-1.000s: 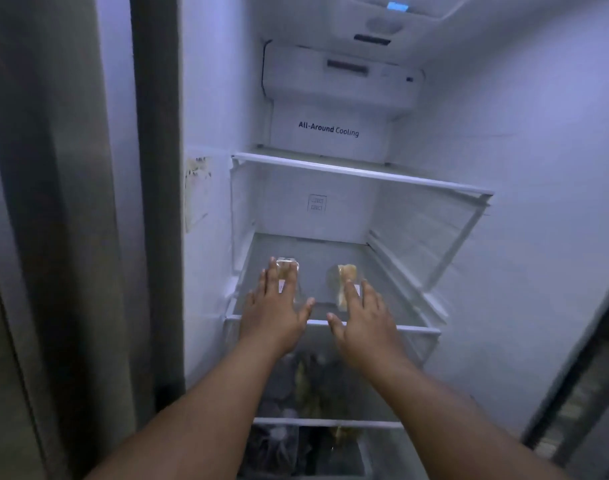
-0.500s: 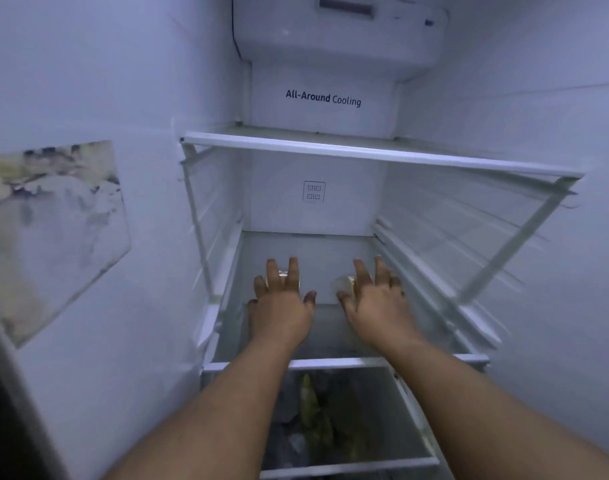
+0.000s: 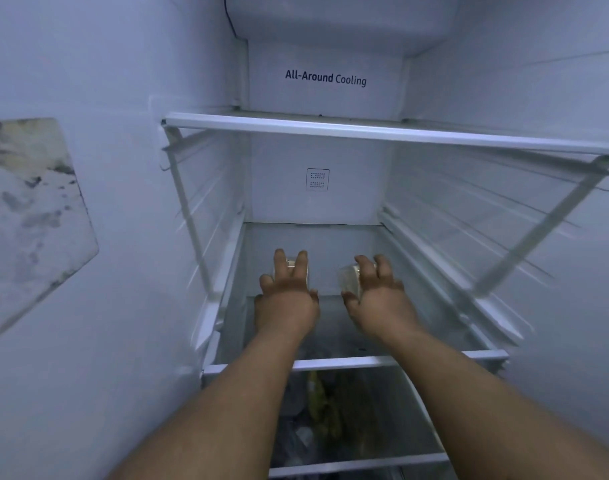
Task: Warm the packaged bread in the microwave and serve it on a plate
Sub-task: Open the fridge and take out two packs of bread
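Inside an open fridge, a stained label (image 3: 29, 216) is stuck to the left wall. Two bare arms reach onto the middle glass shelf (image 3: 334, 362). The left hand (image 3: 289, 296) lies over a clear-wrapped bread packet (image 3: 293, 265), fingers spread and bent down across its top; whether it grips yet, I cannot tell. Just beside it, the right hand (image 3: 377, 297) curls its fingers over a second bread packet (image 3: 349, 279), thumb at the near edge, seemingly holding it. This looks like the fetching step: the next move calls for closing firmly on both packets and drawing them out, clear of the shelf above (image 3: 382, 133).
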